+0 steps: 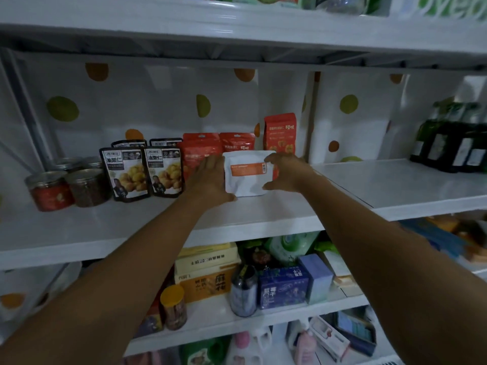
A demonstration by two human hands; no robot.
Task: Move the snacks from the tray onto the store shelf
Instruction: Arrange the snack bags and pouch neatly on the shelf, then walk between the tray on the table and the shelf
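A white snack pouch (247, 173) with an orange label stands upright on the white store shelf (263, 214), its back side facing me. My left hand (210, 177) lies flat against the pouch's left edge with straight fingers. My right hand (287, 172) holds its right edge between curled fingers on top and thumb below. Behind the pouch stand red snack bags (200, 151), and a taller red bag (279, 131) stands at the back right. No tray is in view.
Left of the red bags stand black chestnut pouches (143, 172) and clear jars (68, 188). Dark green bottles (453, 143) stand at the shelf's far right, with bare shelf between. The shelf below holds boxes, bottles and a can (174, 306).
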